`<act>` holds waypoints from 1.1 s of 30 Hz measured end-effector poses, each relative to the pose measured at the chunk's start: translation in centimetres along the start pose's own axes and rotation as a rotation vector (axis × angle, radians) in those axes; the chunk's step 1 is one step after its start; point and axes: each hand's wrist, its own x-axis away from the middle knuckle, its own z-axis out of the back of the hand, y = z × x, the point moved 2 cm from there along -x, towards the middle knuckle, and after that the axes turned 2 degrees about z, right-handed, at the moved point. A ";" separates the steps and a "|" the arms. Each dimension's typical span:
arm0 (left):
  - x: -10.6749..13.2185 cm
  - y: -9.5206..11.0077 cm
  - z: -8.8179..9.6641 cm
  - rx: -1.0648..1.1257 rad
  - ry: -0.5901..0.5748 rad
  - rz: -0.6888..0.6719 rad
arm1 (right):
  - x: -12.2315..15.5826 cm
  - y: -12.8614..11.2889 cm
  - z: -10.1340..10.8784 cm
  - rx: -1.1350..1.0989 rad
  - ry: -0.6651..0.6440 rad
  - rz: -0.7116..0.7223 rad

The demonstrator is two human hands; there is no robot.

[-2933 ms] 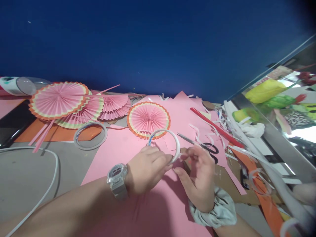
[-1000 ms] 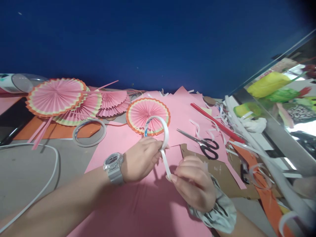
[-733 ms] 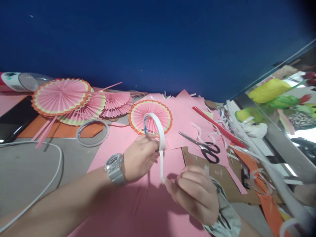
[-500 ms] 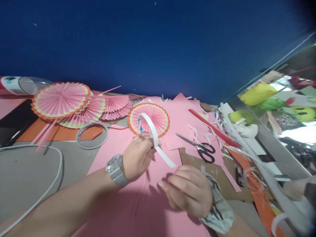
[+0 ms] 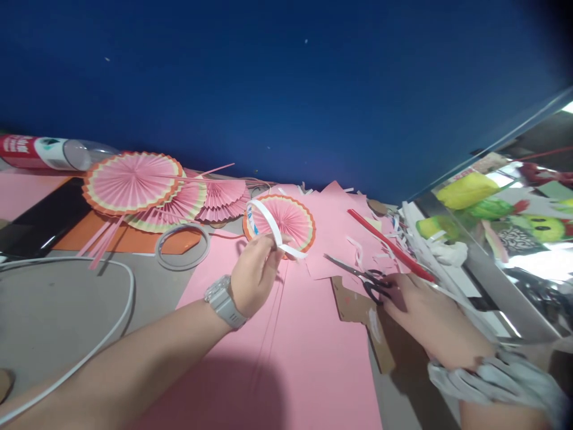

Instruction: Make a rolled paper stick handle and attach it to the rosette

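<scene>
My left hand (image 5: 256,273), with a grey watch at the wrist, is closed around a roll of white tape (image 5: 270,222). A short loose end of the tape sticks out to the right of the fingers. Behind the roll lies a round pleated paper rosette (image 5: 296,220), pink with a yellow and orange rim, partly covered by it. My right hand (image 5: 430,319), a grey scrunchie on its wrist, has its fingers at the black handles of the scissors (image 5: 370,282). The blades point left over pink paper; my fingertips are partly hidden.
More pleated rosettes (image 5: 134,182) overlap at the left, near a bottle (image 5: 49,153) and a grey ring (image 5: 161,254). Pink sheets (image 5: 322,352) cover the middle. A red strip (image 5: 389,243), paper scraps and cardboard (image 5: 351,301) lie at right. A blue wall (image 5: 268,89) stands behind.
My right hand has moved right, from beside the tape's loose end to the scissors' handles. My left hand still holds the tape roll, and its loose end now hangs less far down.
</scene>
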 end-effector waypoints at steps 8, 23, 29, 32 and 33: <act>0.1 0.2 0.1 0.068 0.036 0.047 | -0.6 -0.6 -0.6 -0.143 0.018 0.121; -1.0 0.6 0.7 0.035 0.244 0.118 | 1.4 0.4 -0.2 -0.392 -0.035 0.060; 0.1 0.1 -0.1 0.152 -0.025 0.197 | 1.5 -1.6 -0.3 -0.619 -0.070 0.073; 0.5 0.2 -0.4 0.158 -0.061 0.203 | 1.6 -2.3 -0.7 -0.778 -0.072 0.084; 0.5 0.2 -0.5 0.159 -0.066 0.202 | 1.6 -2.2 -0.7 -0.798 -0.043 0.090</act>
